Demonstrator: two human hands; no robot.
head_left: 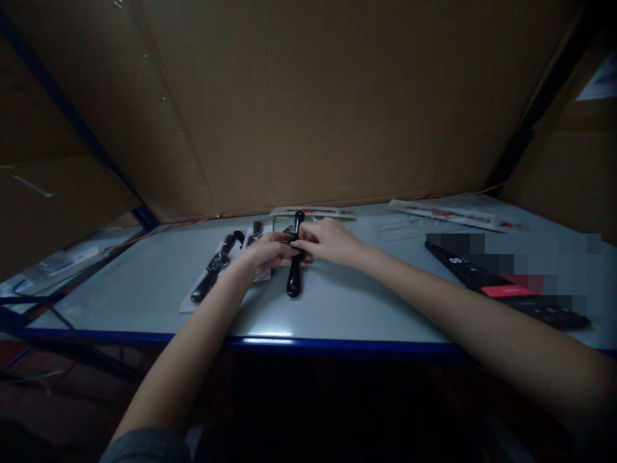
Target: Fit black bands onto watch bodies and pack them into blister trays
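A long black tool with glossy handles [294, 283] lies lengthwise in the middle of the white table top, with its upper part raised between my hands. My left hand [265, 253] comes in from the left, its fingers closed around the tool's middle. My right hand [325, 241] pinches the same spot from the right. The tool's exact kind is hidden by my fingers. To the left, a similar black tool [212, 273] sits on a white card backing [193, 305], and another [254, 233] lies just behind my left hand.
A clear blister pack with a printed card [313, 213] lies behind my hands. Flat printed packaging [453, 215] lies at the back right. A black phone [501, 289], partly blurred out, lies on the right. The table has a blue front edge [289, 344], and cardboard [308, 109] walls the back.
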